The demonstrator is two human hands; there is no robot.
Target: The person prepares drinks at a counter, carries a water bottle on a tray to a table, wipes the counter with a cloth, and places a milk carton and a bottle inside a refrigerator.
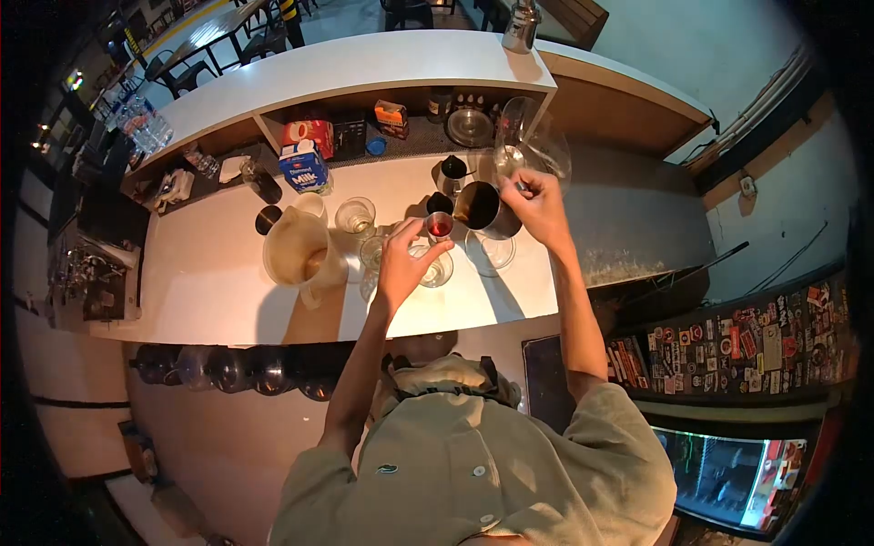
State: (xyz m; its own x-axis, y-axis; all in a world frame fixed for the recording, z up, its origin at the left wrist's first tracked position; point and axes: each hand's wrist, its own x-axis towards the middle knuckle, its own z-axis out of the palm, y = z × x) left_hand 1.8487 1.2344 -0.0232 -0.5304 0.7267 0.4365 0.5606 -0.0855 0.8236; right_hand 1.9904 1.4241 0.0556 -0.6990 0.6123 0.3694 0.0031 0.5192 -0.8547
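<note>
My left hand pinches a small jigger with red liquid in it, above the white counter. Close beside it, my right hand grips a metal pitcher, its mouth tilted left toward the jigger. Dark liquid or shadow shows inside the pitcher; which one I cannot tell. Below my left hand stand clear glasses, partly hidden by it. A round clear glass sits under the pitcher. Behind the jigger is a small black cup with something thin sticking out.
A large plastic jug stands left on the counter, near a blue milk carton, a dark bottle and another glass. Tall clear glassware rises behind my right hand. A raised shelf runs along the back.
</note>
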